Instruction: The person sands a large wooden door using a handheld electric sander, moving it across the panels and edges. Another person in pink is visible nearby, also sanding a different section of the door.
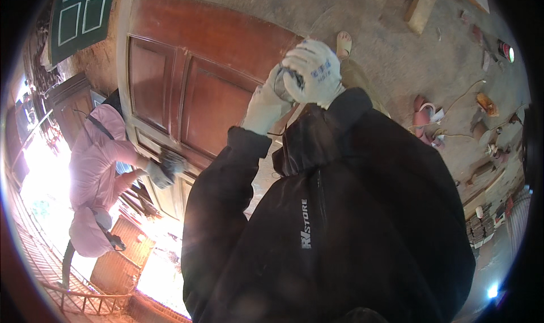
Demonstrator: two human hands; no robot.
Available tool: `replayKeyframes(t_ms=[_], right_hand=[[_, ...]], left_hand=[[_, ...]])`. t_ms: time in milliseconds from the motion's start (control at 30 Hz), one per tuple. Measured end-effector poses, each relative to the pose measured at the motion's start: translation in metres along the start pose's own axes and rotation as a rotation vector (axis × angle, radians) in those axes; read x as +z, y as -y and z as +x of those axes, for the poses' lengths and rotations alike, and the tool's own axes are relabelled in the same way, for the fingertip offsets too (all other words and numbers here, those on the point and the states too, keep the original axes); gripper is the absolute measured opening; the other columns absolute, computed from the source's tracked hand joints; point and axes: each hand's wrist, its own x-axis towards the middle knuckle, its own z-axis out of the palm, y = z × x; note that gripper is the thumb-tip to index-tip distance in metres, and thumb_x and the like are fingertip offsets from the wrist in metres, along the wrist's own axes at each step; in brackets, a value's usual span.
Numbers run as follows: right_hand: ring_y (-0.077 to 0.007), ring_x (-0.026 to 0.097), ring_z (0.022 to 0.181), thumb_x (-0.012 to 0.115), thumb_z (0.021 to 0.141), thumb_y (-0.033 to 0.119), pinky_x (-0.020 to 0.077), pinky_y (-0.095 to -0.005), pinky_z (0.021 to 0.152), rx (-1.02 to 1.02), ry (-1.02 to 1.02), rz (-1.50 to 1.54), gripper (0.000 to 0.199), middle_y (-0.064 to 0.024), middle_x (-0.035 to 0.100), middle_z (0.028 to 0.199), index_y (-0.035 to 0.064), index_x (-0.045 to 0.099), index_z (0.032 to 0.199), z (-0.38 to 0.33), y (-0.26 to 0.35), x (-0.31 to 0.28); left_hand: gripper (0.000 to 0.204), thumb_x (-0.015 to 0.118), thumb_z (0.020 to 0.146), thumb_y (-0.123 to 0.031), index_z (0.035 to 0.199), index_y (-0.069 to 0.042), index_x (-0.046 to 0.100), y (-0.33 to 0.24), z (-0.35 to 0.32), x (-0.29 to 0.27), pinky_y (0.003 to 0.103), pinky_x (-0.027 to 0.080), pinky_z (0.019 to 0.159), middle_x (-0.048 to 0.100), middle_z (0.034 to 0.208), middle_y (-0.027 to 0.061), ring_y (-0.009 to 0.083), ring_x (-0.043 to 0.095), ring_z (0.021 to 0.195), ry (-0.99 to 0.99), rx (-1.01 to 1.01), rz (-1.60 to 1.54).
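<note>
My left hand (267,103) and my right hand (316,69), both in white work gloves, are closed around a rounded grey thing (290,84). My fingers cover most of it, so its kind does not show. My right hand is over its top and my left hand wraps its near left side. Both hands are at the right end of a large reddish-brown panelled wooden door (221,99). Its near-left part has paler, barer wood. There a co-worker's gloved hand (158,175) reaches onto the door, beside a second gloved hand (173,160).
A co-worker in pink (96,153) leans in from the left. A green panelled door (82,17) stands at the far left. A sandalled foot (344,44) is beyond my right hand. On the floor at right lie a reddish corded tool (421,119), a wooden beam (424,8) and scraps.
</note>
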Motion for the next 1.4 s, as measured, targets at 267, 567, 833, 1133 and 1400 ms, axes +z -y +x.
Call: replayKeyframes(t_ms=[267,567,833,1133,1400], right_hand=[[-0.0253,0.066,0.092,0.072,0.069,0.030,0.0499,-0.0426,0.091,0.028,0.051,0.025,0.018,-0.0025,0.070,0.087,0.0135,0.072,0.078,0.000,0.008,0.015],[-0.0252,0.065,0.096,0.072,0.073,0.032,0.0501,-0.0439,0.088,0.027,-0.016,-0.023,0.019,-0.0026,0.071,0.091,0.0133,0.071,0.078,0.029,-0.021,0.019],[-0.0278,0.065,0.097,0.072,0.072,0.032,0.0490,-0.0474,0.093,0.079,0.097,0.014,0.022,-0.0039,0.071,0.094,0.0126,0.072,0.081,-0.024,-0.006,-0.015],[-0.0287,0.066,0.088,0.070,0.077,0.034,0.0509,-0.0416,0.084,-0.084,0.073,-0.006,0.022,-0.0043,0.069,0.080,0.0122,0.069,0.073,0.083,-0.028,0.053],[-0.0251,0.062,0.082,0.071,0.073,0.031,0.0480,-0.0414,0.080,-0.102,0.217,0.168,0.018,-0.0031,0.065,0.075,0.0150,0.066,0.067,-0.022,0.053,0.047]], left_hand=[[0.059,0.083,0.075,-0.030,0.127,-0.013,0.060,-0.002,-0.009,-0.011,0.038,0.054,0.093,0.070,0.119,0.0132,0.0297,0.067,0.116,-0.016,-0.030,-0.041],[0.069,0.082,0.073,-0.014,0.136,-0.004,0.056,-0.021,0.032,-0.033,0.032,0.050,0.099,0.069,0.127,0.0088,0.0142,0.063,0.116,0.050,-0.039,-0.033],[0.082,0.085,0.071,-0.028,0.144,-0.013,0.050,-0.009,-0.007,0.015,0.041,0.052,0.093,0.071,0.116,0.0155,0.0271,0.067,0.113,0.062,-0.032,0.050],[0.065,0.082,0.076,-0.028,0.132,-0.009,0.056,0.010,0.058,-0.050,0.041,0.053,0.092,0.070,0.120,0.0184,0.0329,0.066,0.114,-0.087,0.004,-0.058],[0.067,0.077,0.081,-0.031,0.140,-0.013,0.050,0.080,-0.067,0.019,0.043,0.053,0.094,0.068,0.121,0.0212,0.0391,0.064,0.117,-0.105,-0.042,0.106]])
